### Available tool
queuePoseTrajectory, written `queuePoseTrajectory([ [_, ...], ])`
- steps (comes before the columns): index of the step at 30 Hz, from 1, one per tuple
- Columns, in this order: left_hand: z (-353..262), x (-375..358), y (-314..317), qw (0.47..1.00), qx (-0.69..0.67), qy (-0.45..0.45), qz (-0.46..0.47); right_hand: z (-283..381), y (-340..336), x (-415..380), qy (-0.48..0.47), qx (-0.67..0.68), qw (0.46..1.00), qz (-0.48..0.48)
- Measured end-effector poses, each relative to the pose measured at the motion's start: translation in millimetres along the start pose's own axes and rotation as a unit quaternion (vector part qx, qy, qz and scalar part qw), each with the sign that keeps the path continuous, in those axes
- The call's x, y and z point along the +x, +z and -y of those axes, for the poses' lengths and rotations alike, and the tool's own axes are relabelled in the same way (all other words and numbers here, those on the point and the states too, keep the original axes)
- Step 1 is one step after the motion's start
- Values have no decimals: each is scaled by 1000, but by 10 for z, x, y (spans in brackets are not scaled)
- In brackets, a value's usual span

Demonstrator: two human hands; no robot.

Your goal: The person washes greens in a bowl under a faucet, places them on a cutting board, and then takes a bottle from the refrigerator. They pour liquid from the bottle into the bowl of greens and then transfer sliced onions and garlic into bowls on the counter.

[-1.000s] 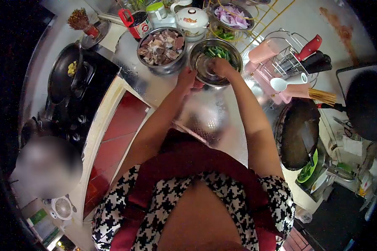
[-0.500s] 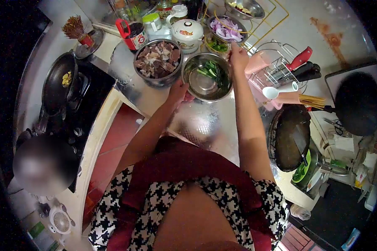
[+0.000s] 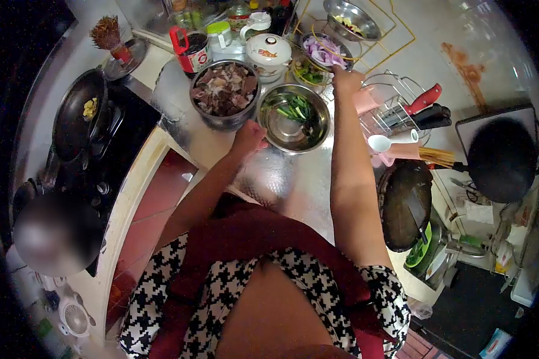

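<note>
A person stood at a steel counter (image 3: 293, 179). The left hand (image 3: 248, 136), loosely curled, rested at the near rim of a steel bowl (image 3: 293, 117) holding green onions. The right hand (image 3: 345, 79) reached toward a bowl of sliced purple onion (image 3: 321, 51); its grip could not be made out. A bowl of meat (image 3: 224, 91) sat beside the steel bowl.

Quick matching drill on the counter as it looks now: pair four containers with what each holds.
Things:
1. steel bowl nearest the left hand
2. steel bowl beside the red-handled can
3. bowl by the right hand
4. black pan on the stove

Contents:
A. purple onion slices
B. a few yellow bits
C. chopped meat
D. green vegetable pieces

Pairs: 1-D, 2-C, 3-A, 4-B
</note>
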State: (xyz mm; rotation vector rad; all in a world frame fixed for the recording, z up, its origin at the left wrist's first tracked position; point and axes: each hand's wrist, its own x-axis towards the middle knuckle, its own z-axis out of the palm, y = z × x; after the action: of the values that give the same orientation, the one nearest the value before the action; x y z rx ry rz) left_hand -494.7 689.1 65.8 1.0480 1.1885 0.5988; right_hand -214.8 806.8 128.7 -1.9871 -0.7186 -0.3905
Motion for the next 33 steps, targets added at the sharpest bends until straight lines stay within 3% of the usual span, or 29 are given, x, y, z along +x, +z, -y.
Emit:
queuePoseTrajectory([
  [1,-30,-31,3,1000,18,7,-10,42,-18,23,8,-4,1000,25],
  [3,-71,-76,3,998,49,28,-24,73,-69,163,136,69,961,232],
  [4,-79,-85,-4,997,63,43,-28,369,-351,83,298,281,877,249],
  [7,-154,-168,-2,994,88,61,-32,368,-294,52,391,396,793,250],
  [16,-50,-70,-49,987,112,117,-8,339,-358,15,383,573,666,286],
  [23,116,145,-104,984,139,110,-15,321,-796,-175,381,538,651,377],
  [26,163,100,-131,897,304,278,-162,322,-1094,-360,346,517,663,416],
  [29,-365,-79,-133,904,249,307,-164,299,-1372,-536,343,496,664,442],
  [30,-626,-208,-105,970,67,213,-96,258,-1431,-598,342,488,661,456],
  [31,-919,-352,-54,987,-119,108,-27,245,-1493,-668,327,485,656,477],
  [32,-1039,-418,-8,952,-303,1,41,251,-1553,-723,310,483,650,498],
  [33,-1019,-396,17,951,-303,19,61,260,-1588,-750,288,483,644,519],
])
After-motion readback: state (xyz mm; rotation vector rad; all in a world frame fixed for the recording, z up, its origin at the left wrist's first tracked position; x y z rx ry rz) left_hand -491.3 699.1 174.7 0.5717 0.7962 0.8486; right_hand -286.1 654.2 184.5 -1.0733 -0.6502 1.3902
